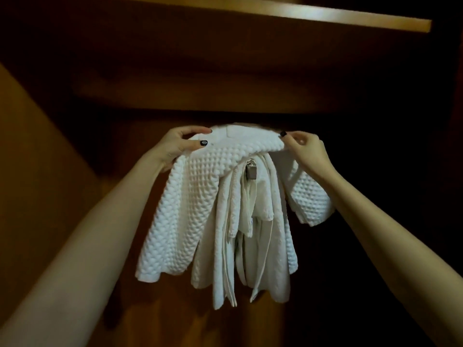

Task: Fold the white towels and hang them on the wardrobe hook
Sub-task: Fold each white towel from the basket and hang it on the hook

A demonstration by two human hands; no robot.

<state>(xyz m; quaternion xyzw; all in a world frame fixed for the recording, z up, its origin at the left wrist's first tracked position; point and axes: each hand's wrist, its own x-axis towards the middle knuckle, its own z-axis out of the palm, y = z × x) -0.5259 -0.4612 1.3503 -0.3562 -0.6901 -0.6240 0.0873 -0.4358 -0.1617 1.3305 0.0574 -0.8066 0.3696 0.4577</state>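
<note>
Nearest, the smoother towels [260, 246] hang in long folds. Over them drapes the waffle towel [190, 196] — more of it falls on the left. Farther up, the left hand [175, 146] pinches the left end of its top fold and the right hand [305, 149] pinches the right end. The fold runs left to right between them, with the metal hook [251, 171] just beneath — nearer the right hand, so the towel probably needs shifting right.

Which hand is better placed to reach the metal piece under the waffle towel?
Probably the right hand: it pinches the waffle towel close to the metal piece, while the left hand grips the far side.
</note>
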